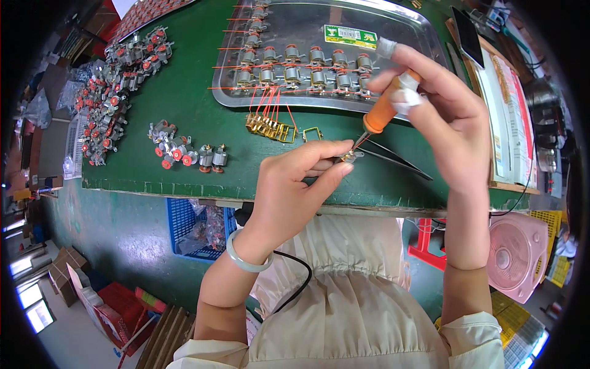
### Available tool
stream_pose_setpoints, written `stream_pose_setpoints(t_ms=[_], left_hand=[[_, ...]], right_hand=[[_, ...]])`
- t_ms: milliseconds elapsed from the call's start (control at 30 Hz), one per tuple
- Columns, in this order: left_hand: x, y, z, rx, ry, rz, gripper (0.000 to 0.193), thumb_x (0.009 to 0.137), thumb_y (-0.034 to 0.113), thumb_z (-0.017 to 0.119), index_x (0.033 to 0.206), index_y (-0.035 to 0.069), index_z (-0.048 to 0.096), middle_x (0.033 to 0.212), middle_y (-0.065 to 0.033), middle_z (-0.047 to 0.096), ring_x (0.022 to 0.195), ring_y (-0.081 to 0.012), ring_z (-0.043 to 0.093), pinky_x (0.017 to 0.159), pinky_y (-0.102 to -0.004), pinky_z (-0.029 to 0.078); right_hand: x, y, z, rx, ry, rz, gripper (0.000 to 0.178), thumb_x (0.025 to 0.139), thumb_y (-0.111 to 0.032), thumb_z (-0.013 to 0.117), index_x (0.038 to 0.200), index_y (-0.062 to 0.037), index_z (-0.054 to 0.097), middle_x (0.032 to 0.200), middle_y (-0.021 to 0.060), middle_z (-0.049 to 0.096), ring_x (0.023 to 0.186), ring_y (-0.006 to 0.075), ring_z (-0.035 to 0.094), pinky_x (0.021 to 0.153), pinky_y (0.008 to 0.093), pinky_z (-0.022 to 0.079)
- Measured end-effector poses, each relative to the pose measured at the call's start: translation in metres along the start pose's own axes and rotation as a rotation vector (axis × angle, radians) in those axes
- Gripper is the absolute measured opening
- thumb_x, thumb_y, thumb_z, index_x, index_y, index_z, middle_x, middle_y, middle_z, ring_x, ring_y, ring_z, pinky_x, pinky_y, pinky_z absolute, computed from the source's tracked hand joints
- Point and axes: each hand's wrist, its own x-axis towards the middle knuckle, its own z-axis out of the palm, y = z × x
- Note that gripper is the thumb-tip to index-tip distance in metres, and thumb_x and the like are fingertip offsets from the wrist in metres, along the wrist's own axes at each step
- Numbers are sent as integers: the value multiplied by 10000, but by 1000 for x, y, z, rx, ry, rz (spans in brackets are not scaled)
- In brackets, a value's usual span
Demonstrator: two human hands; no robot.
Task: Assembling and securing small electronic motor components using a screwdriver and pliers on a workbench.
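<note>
Over the front edge of the green table, my left hand pinches a small metal part between thumb and fingertips. My right hand grips an orange-handled screwdriver, its tip pointing down at that part; white tape wraps some of the fingertips. Fine detail of the part is hidden by my fingers. Just beneath, metal tweezers lie on the table. Left of them rest a single brass bracket and a row of brass brackets with red wires.
Behind my hands, a metal tray holds rows of small motors with red wires. Loose motors and a larger motor pile lie left. A phone sits right. Below are a blue basket and a pink fan.
</note>
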Motion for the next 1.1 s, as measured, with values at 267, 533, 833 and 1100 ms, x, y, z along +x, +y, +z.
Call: stream_pose_setpoints(t_ms=[267,533,833,1100], left_hand=[[-2,-3,0,-20,18,5,261,740,-53,624,997,-35,586,924,-82,623,791,-102,604,716,-204,494],[0,-1,2,14,13,25,253,741,-59,617,991,-40,587,929,-84,618,797,-106,603,719,-204,495],[-4,-6,0,-77,22,79,303,765,-73,572,1064,-50,529,963,-117,596,820,-156,609,737,-242,503],[5,14,-3,-525,22,-129,272,893,92,431,1119,-55,467,957,-149,592,824,-261,624,718,-310,532]], right_hand=[[3,-1,-5,233,-185,2,411,808,-113,555,1186,13,456,1015,115,570,806,147,556,787,256,419],[15,-8,1,-186,-54,243,253,730,-174,674,641,-51,472,790,62,599,764,49,559,572,170,388],[-13,4,15,418,308,117,164,777,-138,609,815,-22,501,671,54,579,552,89,536,518,208,441],[-48,9,28,631,158,606,190,813,-103,571,958,6,513,577,-37,437,449,26,363,376,189,303]])
